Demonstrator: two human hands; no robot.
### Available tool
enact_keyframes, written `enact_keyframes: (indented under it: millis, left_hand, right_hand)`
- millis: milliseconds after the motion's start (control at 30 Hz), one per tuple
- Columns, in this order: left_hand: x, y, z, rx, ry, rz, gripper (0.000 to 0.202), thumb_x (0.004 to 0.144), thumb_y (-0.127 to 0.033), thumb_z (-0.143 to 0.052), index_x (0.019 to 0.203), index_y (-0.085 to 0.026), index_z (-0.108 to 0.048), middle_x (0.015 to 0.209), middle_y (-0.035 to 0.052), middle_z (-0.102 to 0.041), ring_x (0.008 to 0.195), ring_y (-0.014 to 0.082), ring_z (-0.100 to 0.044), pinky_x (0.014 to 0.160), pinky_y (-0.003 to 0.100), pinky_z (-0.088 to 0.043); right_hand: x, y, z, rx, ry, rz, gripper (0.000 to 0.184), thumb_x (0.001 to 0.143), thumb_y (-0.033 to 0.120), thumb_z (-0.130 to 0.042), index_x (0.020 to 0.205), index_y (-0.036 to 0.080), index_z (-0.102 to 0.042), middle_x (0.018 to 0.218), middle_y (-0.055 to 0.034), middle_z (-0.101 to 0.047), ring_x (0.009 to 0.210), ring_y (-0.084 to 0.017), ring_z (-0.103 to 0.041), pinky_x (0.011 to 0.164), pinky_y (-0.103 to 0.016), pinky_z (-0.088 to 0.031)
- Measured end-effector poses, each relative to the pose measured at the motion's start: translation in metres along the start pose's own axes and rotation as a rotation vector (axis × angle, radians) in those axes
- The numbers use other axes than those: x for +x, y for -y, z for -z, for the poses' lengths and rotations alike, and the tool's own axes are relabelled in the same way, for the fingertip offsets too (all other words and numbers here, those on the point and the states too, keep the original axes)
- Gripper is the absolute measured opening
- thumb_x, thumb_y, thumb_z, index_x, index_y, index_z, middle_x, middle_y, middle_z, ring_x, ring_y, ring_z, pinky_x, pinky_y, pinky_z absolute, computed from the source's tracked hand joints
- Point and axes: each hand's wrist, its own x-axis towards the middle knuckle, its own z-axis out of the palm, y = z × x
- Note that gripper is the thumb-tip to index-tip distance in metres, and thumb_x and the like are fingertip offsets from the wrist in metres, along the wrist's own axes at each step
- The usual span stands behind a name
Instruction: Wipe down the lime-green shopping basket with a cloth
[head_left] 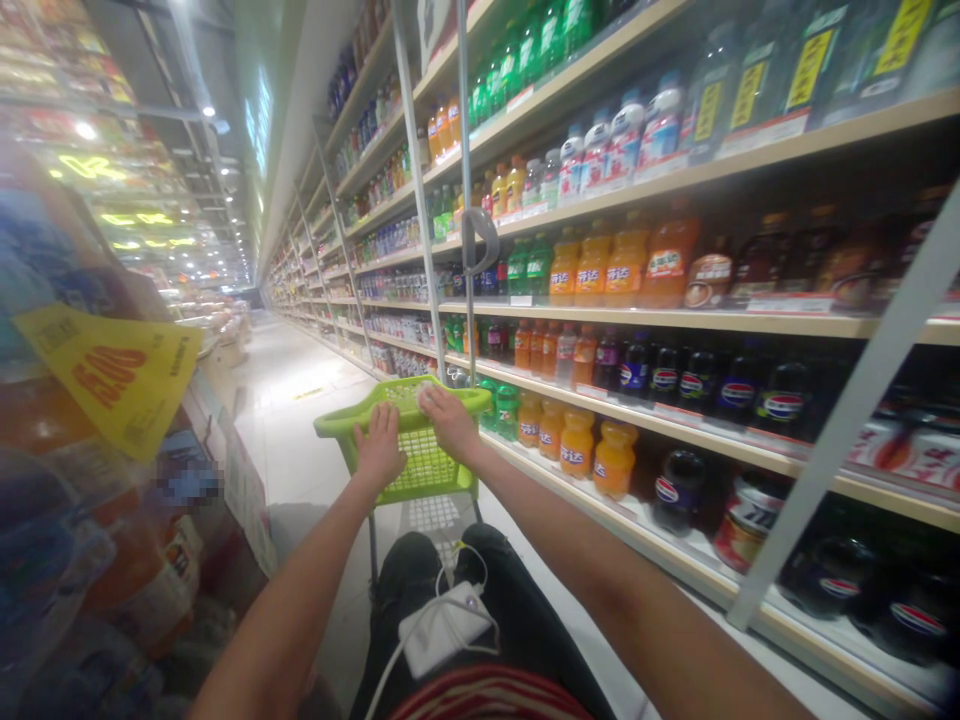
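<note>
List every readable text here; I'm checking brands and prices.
"15.00", seemingly, in red on the yellow sign.
"芬达" on the orange bottles.
Pepsi globe, no legible words, on the dark bottles.
Yellow labels on top-shelf bottles: blurred.
Shelf price tags: too small.
Cart under left hand and right hand: none.

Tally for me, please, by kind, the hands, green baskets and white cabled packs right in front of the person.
Hands (left hand, right hand, both on the basket): 2
Baskets (green basket): 1
Packs (white pack, cabled, on the lap): 1
Total: 4
</note>
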Motion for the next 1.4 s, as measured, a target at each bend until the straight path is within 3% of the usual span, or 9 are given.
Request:
enact_keyframes:
  millis: [200,333,533,667,767,900,1067,1233,1400]
  left_hand:
    - [0.001,-0.006,-0.001,-0.031,0.002,0.002,0.077,0.074,-0.029,-0.05,0.141,-0.019,-0.014,0.15,0.0078,-0.008,0.138,0.0258,-0.004,0.105,0.059,-0.014]
    - [0.0,-0.009,0.001,-0.024,0.014,0.007,0.077,0.074,-0.03,-0.051,0.141,-0.018,-0.015,0.15,0.0089,-0.008,0.138,0.0259,-0.004,0.105,0.058,-0.015]
    - [0.001,-0.003,0.008,-0.033,0.046,0.0,0.074,0.073,-0.028,-0.049,0.14,-0.018,-0.018,0.15,0.0088,-0.011,0.137,0.0252,-0.008,0.104,0.059,-0.016]
    - [0.005,-0.008,0.018,-0.11,-0.057,0.027,0.07,0.075,-0.025,-0.044,0.14,-0.017,-0.018,0.149,0.0086,-0.014,0.137,0.0232,-0.013,0.106,0.054,-0.018]
    - [0.007,-0.016,0.025,-0.126,-0.169,-0.12,0.069,0.075,-0.016,-0.038,0.141,-0.015,-0.017,0.149,0.006,-0.015,0.137,0.0182,-0.012,0.11,0.046,-0.013]
    - [0.008,-0.016,0.022,-0.132,-0.061,-0.234,0.072,0.07,-0.009,-0.036,0.14,-0.015,-0.019,0.148,0.0047,-0.022,0.135,0.0146,-0.018,0.111,0.041,-0.008]
    - [0.016,-0.012,0.021,-0.239,0.001,-0.146,0.068,0.071,-0.011,-0.038,0.137,-0.019,-0.025,0.145,0.0035,-0.03,0.132,0.0151,-0.027,0.11,0.043,-0.012]
    - [0.028,-0.021,0.037,-0.314,-0.027,-0.035,0.043,0.085,-0.024,-0.03,0.125,-0.024,-0.044,0.124,0.0022,-0.057,0.116,0.0175,-0.048,0.103,0.042,-0.028]
    - [0.031,-0.04,0.043,-0.288,-0.096,-0.019,0.039,0.088,-0.042,-0.029,0.108,-0.023,-0.056,0.121,0.0052,-0.056,0.112,0.0228,-0.049,0.1,0.054,-0.026]
  right_hand:
    - [-0.002,-0.027,0.011,-0.031,-0.064,-0.172,0.049,0.076,0.001,-0.037,0.122,0.013,-0.051,0.136,-0.0137,-0.042,0.129,-0.023,-0.031,0.104,-0.044,-0.028]
    - [0.011,-0.007,-0.001,0.073,-0.121,-0.155,0.051,0.074,0.0,-0.037,0.121,0.01,-0.051,0.133,-0.014,-0.045,0.127,-0.021,-0.034,0.106,-0.04,-0.028]
    - [0.022,0.022,-0.019,0.217,-0.106,0.033,0.053,0.072,0.002,-0.039,0.124,0.011,-0.047,0.133,-0.0131,-0.045,0.128,-0.018,-0.032,0.109,-0.039,-0.024]
    - [0.021,0.02,-0.012,0.239,-0.107,-0.04,0.055,0.067,0.006,-0.048,0.123,0.007,-0.046,0.138,-0.0179,-0.036,0.131,-0.022,-0.026,0.108,-0.042,-0.025]
    - [0.021,0.02,-0.003,0.21,-0.009,-0.045,0.056,0.067,0.01,-0.051,0.123,0.007,-0.046,0.141,-0.0198,-0.03,0.132,-0.027,-0.023,0.106,-0.048,-0.025]
    - [0.01,0.016,0.006,0.123,0.067,-0.019,0.055,0.07,0.019,-0.055,0.124,0.018,-0.049,0.144,-0.0153,-0.027,0.132,-0.033,-0.022,0.101,-0.062,-0.018]
    - [-0.012,0.002,0.014,0.177,-0.03,-0.036,0.04,0.078,0.022,-0.051,0.117,0.027,-0.055,0.134,-0.0083,-0.045,0.124,-0.024,-0.039,0.102,-0.058,-0.017]
    - [-0.018,0.003,0.012,0.193,-0.068,-0.054,0.033,0.084,0.019,-0.041,0.112,0.024,-0.058,0.126,-0.0072,-0.054,0.117,-0.021,-0.046,0.103,-0.053,-0.019]
    - [-0.02,0.005,-0.003,0.253,-0.154,-0.083,0.033,0.082,0.022,-0.043,0.112,0.015,-0.055,0.11,-0.0117,-0.063,0.101,-0.023,-0.055,0.099,-0.045,-0.029]
